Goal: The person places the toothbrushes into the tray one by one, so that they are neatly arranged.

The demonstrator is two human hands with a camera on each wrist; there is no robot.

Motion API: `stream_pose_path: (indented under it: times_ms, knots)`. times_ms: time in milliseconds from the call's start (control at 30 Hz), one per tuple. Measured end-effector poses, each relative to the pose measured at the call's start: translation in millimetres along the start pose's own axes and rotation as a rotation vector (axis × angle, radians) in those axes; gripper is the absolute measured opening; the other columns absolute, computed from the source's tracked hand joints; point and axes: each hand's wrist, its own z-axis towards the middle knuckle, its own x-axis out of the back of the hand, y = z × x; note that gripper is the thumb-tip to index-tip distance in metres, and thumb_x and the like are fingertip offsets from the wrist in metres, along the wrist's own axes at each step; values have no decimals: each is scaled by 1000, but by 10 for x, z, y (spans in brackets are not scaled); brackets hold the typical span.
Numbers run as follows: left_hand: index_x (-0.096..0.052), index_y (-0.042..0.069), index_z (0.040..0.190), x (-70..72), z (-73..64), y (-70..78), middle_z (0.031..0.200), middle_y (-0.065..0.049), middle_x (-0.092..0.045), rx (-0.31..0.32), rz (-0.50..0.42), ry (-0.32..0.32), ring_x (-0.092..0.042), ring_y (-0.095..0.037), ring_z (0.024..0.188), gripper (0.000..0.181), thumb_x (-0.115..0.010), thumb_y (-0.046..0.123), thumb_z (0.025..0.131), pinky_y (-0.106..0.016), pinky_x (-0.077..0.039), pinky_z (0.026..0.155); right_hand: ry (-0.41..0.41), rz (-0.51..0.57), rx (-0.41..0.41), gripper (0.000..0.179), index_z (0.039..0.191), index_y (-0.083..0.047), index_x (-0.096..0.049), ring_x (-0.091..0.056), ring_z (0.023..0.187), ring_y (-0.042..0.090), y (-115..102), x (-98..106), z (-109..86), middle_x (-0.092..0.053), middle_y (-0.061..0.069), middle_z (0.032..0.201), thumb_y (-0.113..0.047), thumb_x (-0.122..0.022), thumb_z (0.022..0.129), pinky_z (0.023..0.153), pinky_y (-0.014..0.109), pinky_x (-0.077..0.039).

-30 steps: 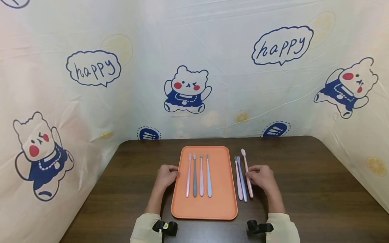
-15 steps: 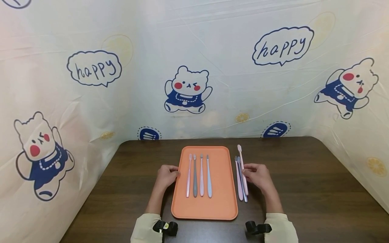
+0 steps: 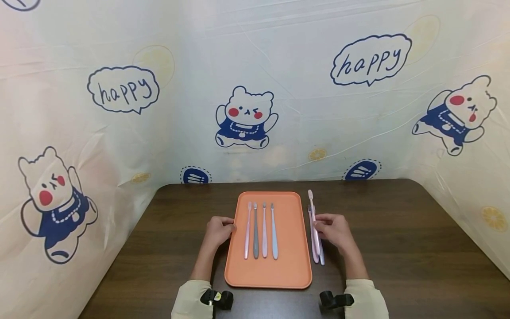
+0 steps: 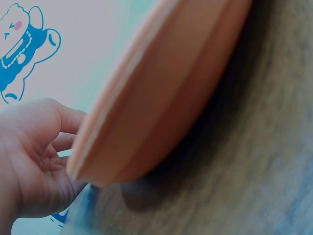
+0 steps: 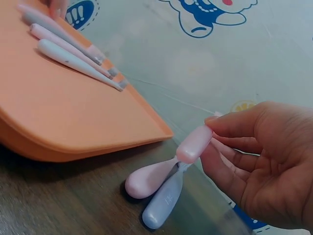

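Note:
My right hand (image 3: 334, 228) pinches a pale pink toothbrush (image 5: 195, 143) between thumb and fingers, just right of the orange tray (image 3: 268, 272). Under it, on the table, lie another pink toothbrush (image 5: 151, 178) and a blue-lavender toothbrush (image 5: 164, 203), partly covered in the head view. My left hand (image 3: 218, 230) grips the tray's left rim, its fingers partly hidden behind that rim in the left wrist view. Side by side on the tray, heads away from me, are a pink toothbrush (image 3: 246, 239), a grey-green one (image 3: 256, 239), a second pink one (image 3: 264, 239) and a light blue one (image 3: 275, 241).
Brown wood-grain table (image 3: 414, 248) surrounds the tray. A pale curtain (image 3: 303, 102) printed with bears and "happy" bubbles stands behind the table and along both sides. Black wrist cameras (image 3: 336, 300) sit at both sleeves.
My right hand has moved left with the pink toothbrush, from the right side of the two lying ones to over them. The left hand and tray stay put.

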Motion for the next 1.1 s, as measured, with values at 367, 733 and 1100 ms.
stream_pose_path:
  times_ms: [367, 733, 1100]
  knots:
    - [-76, -6, 108, -2, 11, -6, 99, -23, -77, 1, 2, 9, -74, -19, 74, 27, -64, 4, 86, -33, -61, 65, -7, -59, -3, 30, 120, 11, -67, -70, 82, 16, -43, -76, -4, -72, 26, 110, -4, -65, 94, 75, 37, -64]
    - [-77, -5, 107, 4, 15, 3, 96, -21, -77, -11, 17, 16, -72, -17, 72, 27, -65, 5, 84, -31, -60, 63, 2, -40, 13, 29, 119, 11, -68, -69, 79, 14, -92, -194, -6, -74, 25, 106, -3, -66, 93, 72, 33, -63]
    - [-77, -5, 107, -1, 13, 0, 96, -21, -77, -7, 18, 16, -73, -17, 73, 26, -65, 4, 85, -31, -60, 64, 16, -54, 31, 28, 119, 10, -69, -69, 78, 12, -112, -310, -7, -75, 24, 104, -2, -66, 94, 69, 29, -62]
